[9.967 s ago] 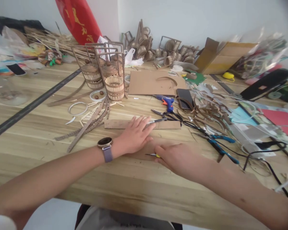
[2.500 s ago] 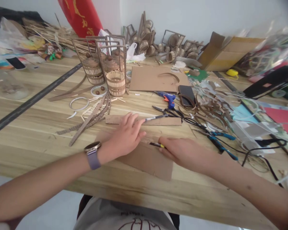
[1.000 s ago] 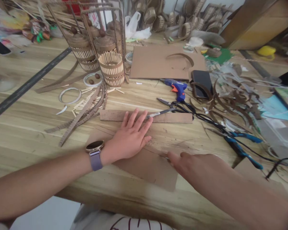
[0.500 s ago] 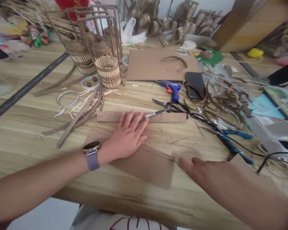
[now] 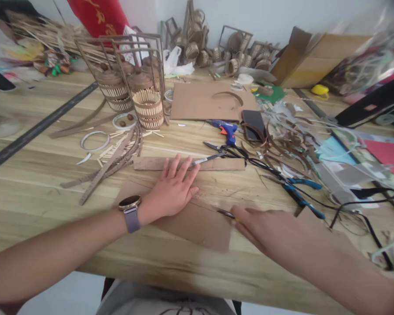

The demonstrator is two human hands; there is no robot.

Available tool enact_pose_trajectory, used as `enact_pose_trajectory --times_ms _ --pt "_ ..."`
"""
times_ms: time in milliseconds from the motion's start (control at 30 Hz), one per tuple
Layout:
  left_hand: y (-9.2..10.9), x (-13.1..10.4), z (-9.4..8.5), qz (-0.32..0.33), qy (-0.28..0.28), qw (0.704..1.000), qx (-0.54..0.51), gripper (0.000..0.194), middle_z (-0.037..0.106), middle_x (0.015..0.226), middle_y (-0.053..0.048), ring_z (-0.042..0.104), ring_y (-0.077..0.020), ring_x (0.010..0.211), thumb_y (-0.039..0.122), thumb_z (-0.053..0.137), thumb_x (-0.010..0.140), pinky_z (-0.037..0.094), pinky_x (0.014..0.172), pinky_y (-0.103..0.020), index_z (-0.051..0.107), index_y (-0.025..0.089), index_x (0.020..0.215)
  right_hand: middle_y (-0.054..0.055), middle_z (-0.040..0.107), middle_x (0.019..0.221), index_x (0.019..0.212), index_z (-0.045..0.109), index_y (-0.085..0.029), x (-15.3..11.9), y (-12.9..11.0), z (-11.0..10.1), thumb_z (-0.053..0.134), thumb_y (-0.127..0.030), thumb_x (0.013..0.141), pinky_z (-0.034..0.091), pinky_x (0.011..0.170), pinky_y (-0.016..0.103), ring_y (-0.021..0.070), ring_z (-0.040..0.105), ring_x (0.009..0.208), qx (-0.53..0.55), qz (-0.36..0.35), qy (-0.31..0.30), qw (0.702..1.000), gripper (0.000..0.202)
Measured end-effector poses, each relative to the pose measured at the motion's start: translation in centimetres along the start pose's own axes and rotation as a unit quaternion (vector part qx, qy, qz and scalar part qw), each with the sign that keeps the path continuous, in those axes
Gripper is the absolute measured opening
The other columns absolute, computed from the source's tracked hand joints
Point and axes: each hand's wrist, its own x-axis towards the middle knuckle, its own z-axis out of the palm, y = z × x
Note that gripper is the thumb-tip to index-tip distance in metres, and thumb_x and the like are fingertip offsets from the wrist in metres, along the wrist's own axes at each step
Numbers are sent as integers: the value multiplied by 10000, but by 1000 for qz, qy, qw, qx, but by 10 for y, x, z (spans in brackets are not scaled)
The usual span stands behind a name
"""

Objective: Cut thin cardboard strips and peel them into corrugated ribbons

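The left hand (image 5: 170, 192) lies, fingers spread, across the cardboard (image 5: 197, 229) and strip (image 5: 221, 165); the right hand (image 5: 261, 227) is closed around a cutter (image 5: 225, 213), its tip at the cardboard.

The tabletop (image 5: 52, 188) has a pale wood-grain surface. A dark strip (image 5: 39, 128) crosses its left portion diagonally. Along the near side lies a cardboard piece (image 5: 197, 227), set at an angle; beyond it, a narrow cardboard strip (image 5: 223, 165) runs crosswise. To the left are a white ring (image 5: 95, 150), loose pale sticks (image 5: 111, 148) and brown strips (image 5: 101, 179). An open slatted basket (image 5: 147, 109) stands upright behind them. Centre rear: a large cardboard panel (image 5: 197, 100). In front of the panel lies a blue glue gun (image 5: 229, 131). To the right: blue-handled pliers (image 5: 307, 182). Right rear: an open carton (image 5: 311, 65).
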Motion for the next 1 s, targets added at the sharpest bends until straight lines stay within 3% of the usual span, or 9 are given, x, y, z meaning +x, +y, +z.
enact_pose_trajectory --times_ms 167,367,533,767,867,1000 --pt "1 0 -1 4 6 1000 2 607 206 1617 -192 120 -449 1479 427 378 1017 152 1161 -650 307 121 1535 16 726 724 898 553 -210 41 -25 -14 460 -211 970 217 432 279 197 711 645 -12 -22 -30 999 118" --pt "0 0 -1 7 3 1000 -3 606 201 1619 -189 104 -448 1481 422 381 1016 146 1164 -649 301 121 1536 42 750 822 976 599 -212 47 -33 -30 438 -206 984 299 445 257 224 735 745 -33 6 -111 993 161" --pt "1 0 -2 10 8 1000 -14 605 203 1618 -189 99 -444 1484 427 373 1018 145 1162 -654 306 121 1535 40 731 729 954 610 -198 49 -36 -24 480 -105 919 346 453 231 205 726 665 -52 -4 -83 995 164" --pt "-2 1 0 6 0 1000 -21 616 208 1618 -187 112 -437 1484 415 388 1013 132 1171 -640 302 104 1537 39 712 747 1000 611 -223 29 -22 -8 468 -39 869 416 487 261 185 670 589 -56 -46 7 997 267" --pt "-3 0 1 8 4 1000 -25 608 206 1620 -182 110 -429 1486 409 386 1014 126 1173 -637 305 107 1536 28 712 753 1012 603 -236 13 -14 -13 458 -19 855 416 484 255 178 671 586 -54 -41 0 998 304" --pt "-3 0 3 8 8 1000 -23 603 214 1619 -176 103 -416 1491 409 379 1017 128 1174 -630 301 115 1538 3 699 710 1001 598 -231 -4 -6 -20 423 84 730 317 406 240 168 678 526 -73 -17 -51 996 451"
